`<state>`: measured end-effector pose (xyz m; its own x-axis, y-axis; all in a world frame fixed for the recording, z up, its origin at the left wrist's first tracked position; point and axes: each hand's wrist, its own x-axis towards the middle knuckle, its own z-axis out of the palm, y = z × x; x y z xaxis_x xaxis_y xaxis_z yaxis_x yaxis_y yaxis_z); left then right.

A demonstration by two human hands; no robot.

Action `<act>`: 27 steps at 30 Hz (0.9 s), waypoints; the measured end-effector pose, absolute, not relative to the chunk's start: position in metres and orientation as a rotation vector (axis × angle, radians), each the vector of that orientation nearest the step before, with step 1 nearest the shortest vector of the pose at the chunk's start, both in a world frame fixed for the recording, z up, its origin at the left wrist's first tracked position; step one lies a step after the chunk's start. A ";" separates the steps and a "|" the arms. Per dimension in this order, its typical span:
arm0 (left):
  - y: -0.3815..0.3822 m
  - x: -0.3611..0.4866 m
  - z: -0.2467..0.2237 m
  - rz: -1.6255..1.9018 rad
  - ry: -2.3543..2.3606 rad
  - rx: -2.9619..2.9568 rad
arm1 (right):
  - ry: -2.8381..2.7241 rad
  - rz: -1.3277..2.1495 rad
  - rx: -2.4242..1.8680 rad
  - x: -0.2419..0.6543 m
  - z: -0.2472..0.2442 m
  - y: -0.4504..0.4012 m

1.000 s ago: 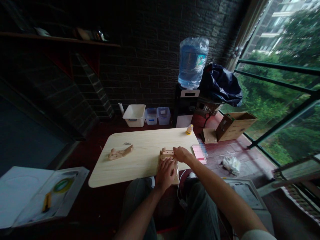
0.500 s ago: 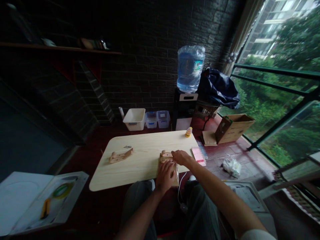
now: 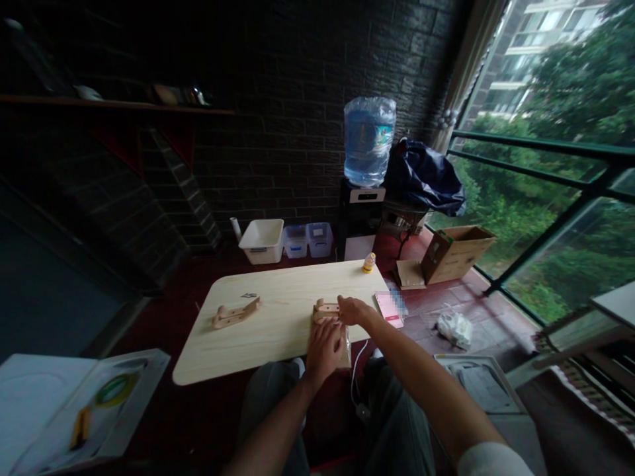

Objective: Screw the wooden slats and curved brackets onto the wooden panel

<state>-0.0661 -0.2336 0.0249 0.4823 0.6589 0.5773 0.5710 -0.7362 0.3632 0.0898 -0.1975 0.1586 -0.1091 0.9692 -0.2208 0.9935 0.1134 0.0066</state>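
Observation:
A small wooden piece (image 3: 326,308) rests near the front right of the pale table (image 3: 282,291), at the far end of a brown block or board (image 3: 344,357). My left hand (image 3: 323,345) lies over the board, with its fingertips against the wooden piece. At the right end of that piece, the fingers of my right hand (image 3: 351,311) are pressed together; what they hold is too small to make out. A similar wooden part (image 3: 235,313) sits on the left of the table, with small dark metal bits (image 3: 249,295) behind it.
A yellow-capped bottle (image 3: 368,263) stands at the back right table corner, and a pink-and-white sheet (image 3: 389,309) lies at the right edge. An open case (image 3: 126,410) is at the left. A white cable (image 3: 354,380) hangs by my knees.
The view has shifted slightly, so the scene sits a little further left. Both hands keep nearly the same place at the wooden piece.

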 end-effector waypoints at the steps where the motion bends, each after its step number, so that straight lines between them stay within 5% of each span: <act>1: -0.234 -0.066 0.025 1.094 1.080 2.601 | 2.235 -0.213 1.944 0.090 0.160 -0.199; 27: -0.235 -0.067 0.029 1.055 1.090 2.597 | 2.347 -0.222 1.828 0.093 0.166 -0.206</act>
